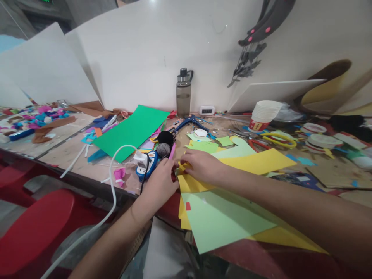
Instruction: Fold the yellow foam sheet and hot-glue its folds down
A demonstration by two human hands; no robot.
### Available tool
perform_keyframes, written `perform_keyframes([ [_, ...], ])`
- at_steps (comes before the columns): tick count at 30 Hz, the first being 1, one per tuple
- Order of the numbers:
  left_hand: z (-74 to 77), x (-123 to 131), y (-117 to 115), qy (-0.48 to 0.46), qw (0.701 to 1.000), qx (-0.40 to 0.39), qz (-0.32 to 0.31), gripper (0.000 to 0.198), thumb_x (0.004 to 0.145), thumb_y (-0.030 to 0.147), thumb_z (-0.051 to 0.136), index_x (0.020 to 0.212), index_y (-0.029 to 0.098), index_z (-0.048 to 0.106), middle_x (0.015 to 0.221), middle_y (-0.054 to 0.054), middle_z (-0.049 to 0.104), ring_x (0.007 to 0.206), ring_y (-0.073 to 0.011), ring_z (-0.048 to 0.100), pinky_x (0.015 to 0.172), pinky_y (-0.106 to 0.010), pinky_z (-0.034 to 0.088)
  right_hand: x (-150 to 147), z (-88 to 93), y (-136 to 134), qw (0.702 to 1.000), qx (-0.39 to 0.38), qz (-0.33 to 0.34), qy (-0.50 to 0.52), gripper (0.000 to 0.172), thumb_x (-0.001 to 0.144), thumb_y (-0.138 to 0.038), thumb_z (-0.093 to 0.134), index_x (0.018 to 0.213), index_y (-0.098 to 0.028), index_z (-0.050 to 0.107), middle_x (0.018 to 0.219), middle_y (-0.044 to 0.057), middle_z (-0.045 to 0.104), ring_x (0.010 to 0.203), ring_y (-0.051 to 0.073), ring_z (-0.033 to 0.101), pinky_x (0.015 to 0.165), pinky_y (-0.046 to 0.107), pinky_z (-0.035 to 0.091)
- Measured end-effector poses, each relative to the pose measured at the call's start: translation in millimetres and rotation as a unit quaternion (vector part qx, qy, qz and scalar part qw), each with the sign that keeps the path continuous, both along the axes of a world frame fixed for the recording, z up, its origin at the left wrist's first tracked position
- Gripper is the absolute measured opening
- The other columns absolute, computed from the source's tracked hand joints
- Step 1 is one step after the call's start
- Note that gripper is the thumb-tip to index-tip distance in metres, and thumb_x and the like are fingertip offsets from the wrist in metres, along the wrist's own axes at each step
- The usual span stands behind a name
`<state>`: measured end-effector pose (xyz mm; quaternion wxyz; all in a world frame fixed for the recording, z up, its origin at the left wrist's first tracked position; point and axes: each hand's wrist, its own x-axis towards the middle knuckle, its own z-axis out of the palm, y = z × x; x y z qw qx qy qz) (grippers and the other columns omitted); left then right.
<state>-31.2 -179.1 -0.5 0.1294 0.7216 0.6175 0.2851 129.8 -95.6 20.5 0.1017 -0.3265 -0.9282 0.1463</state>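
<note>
My left hand [166, 176] is at the table's front edge, fingers bent inward beside a blue power strip [149, 166]. My right hand [202, 166] lies over the left end of a yellow paper sheet [252, 162], its fingers curled toward the left hand. Only a small gap separates the two sets of fingertips; whatever is pinched there is too small or hidden to name. Below the right forearm, a light green sheet [223, 217] with a small red patch overlaps more yellow paper and hangs past the table edge. Dark and grey balls [163, 149] sit just beyond my left hand.
A green sheet [132, 131] lies at left. Behind stand a water bottle [183, 97] and a small digital clock [206, 110]. Stacked paper cups [264, 114] and yellow-handled scissors [280, 140] are at right. A white cable [113, 193] droops past red stools [43, 232].
</note>
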Motion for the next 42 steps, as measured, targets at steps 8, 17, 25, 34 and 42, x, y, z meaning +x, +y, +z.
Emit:
perform_keyframes([
  [8, 3.0, 2, -3, 0.022, 1.000, -0.003, 0.000, 0.027, 0.071, 0.003, 0.061, 0.092, 0.018, 0.055, 0.099, -0.005, 0.057, 0.093, -0.0203, 0.058, 0.082, -0.034, 0.050, -2, 0.4, -1, 0.999, 0.009, 0.027, -0.020, 0.019, 0.082, -0.021, 0.066, 0.100, -0.020, 0.071, 0.097, 0.006, 0.065, 0.094, 0.020, 0.059, 0.078, 0.029, 0.042],
  [17, 1.5, 1, -7, 0.052, 0.998, -0.017, -0.002, 0.027, 0.072, 0.004, 0.056, 0.096, 0.018, 0.059, 0.104, -0.006, 0.056, 0.098, -0.0213, 0.059, 0.089, -0.036, 0.050, 7, -4.2, -5, 0.999, -0.005, 0.051, -0.018, 0.018, 0.089, -0.017, 0.060, 0.094, -0.019, 0.076, 0.096, 0.008, 0.068, 0.094, 0.020, 0.060, 0.081, 0.028, 0.042],
  [25, -4.6, -1, -8, 0.032, 0.999, -0.024, 0.006, 0.027, 0.074, 0.009, 0.067, 0.097, 0.019, 0.058, 0.106, -0.005, 0.057, 0.101, -0.0214, 0.059, 0.089, -0.035, 0.049, 13, -13.9, -10, 0.996, 0.010, 0.093, 0.005, 0.024, 0.094, -0.021, 0.053, 0.092, -0.017, 0.077, 0.096, 0.011, 0.066, 0.094, 0.021, 0.059, 0.085, 0.032, 0.043],
  [34, -1.9, 2, -10, 0.033, 0.999, -0.012, 0.007, 0.025, 0.075, 0.005, 0.060, 0.095, 0.019, 0.058, 0.104, -0.005, 0.058, 0.097, -0.0202, 0.060, 0.087, -0.034, 0.050, 11, -5.3, -13, 0.999, 0.001, 0.044, -0.031, 0.021, 0.093, -0.021, 0.055, 0.103, -0.018, 0.073, 0.101, 0.009, 0.069, 0.099, 0.021, 0.061, 0.085, 0.029, 0.044],
  [42, -2.8, 2, -10, 0.053, 0.999, -0.005, 0.010, 0.025, 0.073, 0.006, 0.058, 0.094, 0.020, 0.056, 0.100, -0.005, 0.057, 0.094, -0.0212, 0.059, 0.084, -0.035, 0.052, -4, 10.3, -22, 0.987, 0.069, 0.034, -0.144, 0.021, 0.094, -0.023, 0.051, 0.098, -0.018, 0.071, 0.102, 0.009, 0.068, 0.098, 0.023, 0.062, 0.071, 0.029, 0.042],
])
